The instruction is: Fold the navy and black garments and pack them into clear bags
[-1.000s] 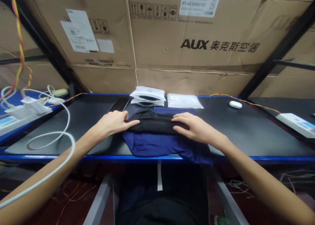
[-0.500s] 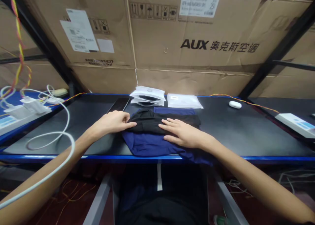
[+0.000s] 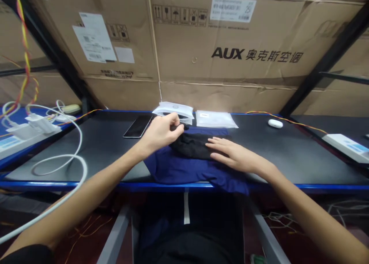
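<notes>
A black piece of fabric (image 3: 191, 146) lies bunched across a dark blue cloth (image 3: 181, 169) at the front of the table. My left hand (image 3: 164, 130) pinches the left end of the black fabric and lifts it a little. With its fingers stretched out, my right hand (image 3: 233, 155) lies flat on the right part of the black fabric, its wrist over the blue cloth. What kind of garment either cloth is, I cannot tell.
White plastic packets (image 3: 175, 109) and a flat white packet (image 3: 216, 119) lie behind the cloths. A phone (image 3: 138, 126) is left of my left hand. A white earbud case (image 3: 275, 123) and power strip (image 3: 348, 146) stand right. A white cable (image 3: 82, 160) loops at left.
My left hand has moved right and away from me, folding the left end of the black fabric inward. My right hand has slid slightly right. The phone is now uncovered.
</notes>
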`<action>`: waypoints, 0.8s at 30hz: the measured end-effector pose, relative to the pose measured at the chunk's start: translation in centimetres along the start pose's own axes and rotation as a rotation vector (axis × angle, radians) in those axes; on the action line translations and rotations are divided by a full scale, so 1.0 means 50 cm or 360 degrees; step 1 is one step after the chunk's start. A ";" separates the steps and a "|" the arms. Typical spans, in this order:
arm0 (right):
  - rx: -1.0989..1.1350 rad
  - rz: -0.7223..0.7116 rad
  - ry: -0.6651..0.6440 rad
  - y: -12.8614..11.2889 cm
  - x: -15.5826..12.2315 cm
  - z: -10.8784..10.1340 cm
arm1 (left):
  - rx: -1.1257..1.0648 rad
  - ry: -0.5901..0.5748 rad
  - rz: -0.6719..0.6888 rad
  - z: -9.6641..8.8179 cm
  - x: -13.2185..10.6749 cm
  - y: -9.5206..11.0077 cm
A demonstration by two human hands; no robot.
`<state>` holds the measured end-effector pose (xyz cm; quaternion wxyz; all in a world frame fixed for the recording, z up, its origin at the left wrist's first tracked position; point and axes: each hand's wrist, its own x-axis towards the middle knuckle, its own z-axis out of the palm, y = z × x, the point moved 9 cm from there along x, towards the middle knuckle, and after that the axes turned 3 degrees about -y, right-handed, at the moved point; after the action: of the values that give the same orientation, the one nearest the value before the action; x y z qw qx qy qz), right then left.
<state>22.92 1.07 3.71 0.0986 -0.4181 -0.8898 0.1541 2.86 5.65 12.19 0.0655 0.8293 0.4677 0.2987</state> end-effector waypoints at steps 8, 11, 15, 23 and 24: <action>0.0027 0.0136 0.0162 0.077 -0.056 -0.011 | 0.0430 -0.0380 0.0250 0.174 -0.032 0.110; 0.0055 0.0146 0.0162 0.083 -0.064 -0.006 | 0.0503 -0.0546 0.0475 0.216 -0.061 0.132; 0.0116 0.0128 0.0204 0.085 -0.067 -0.008 | 0.0342 -0.0625 0.0504 0.212 -0.069 0.130; 0.0101 0.0222 0.0249 0.106 -0.080 -0.018 | 0.0021 -0.0361 0.0264 0.105 -0.038 0.059; 0.0089 0.0225 0.0238 0.106 -0.080 -0.017 | 0.0114 -0.0318 0.0159 0.092 -0.033 0.036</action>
<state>29.48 1.30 2.43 0.1654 -0.4871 -0.8436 0.1538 6.10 4.07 8.45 0.0672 0.8790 0.4273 0.2006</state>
